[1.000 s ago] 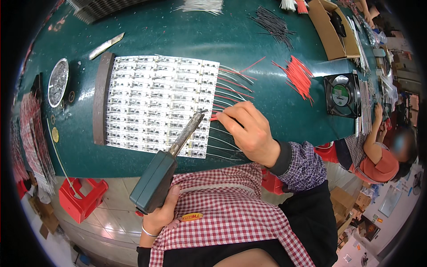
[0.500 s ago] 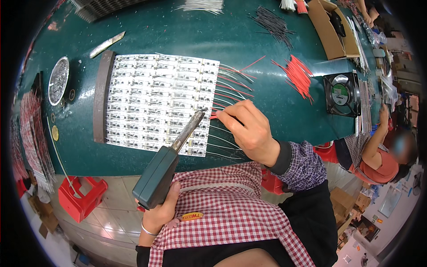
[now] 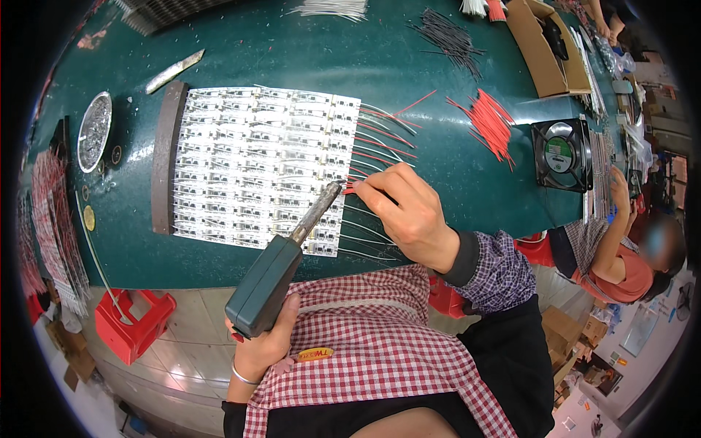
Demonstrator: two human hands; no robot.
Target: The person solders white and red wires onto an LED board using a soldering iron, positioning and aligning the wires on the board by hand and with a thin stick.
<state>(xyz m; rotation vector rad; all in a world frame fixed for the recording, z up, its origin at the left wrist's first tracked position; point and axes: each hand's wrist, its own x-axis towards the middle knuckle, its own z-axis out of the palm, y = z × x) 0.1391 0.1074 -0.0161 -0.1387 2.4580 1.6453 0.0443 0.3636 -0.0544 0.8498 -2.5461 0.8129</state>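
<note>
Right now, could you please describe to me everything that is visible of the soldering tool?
The soldering tool has a boxy, dark green body, apparently plastic, and a straight, stained grey barrel that looks metallic, ending in a darker tip. It slants from lower left to upper right. The left hand has its grip around the lower end, hiding part of it. The barrel reaches over the white circuit boards, towards their right edge; whether the tip touches anything is unclear.

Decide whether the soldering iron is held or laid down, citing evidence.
Held: the left hand grips the soldering iron at its dark green end, with the metal tip near the right hand.
</note>
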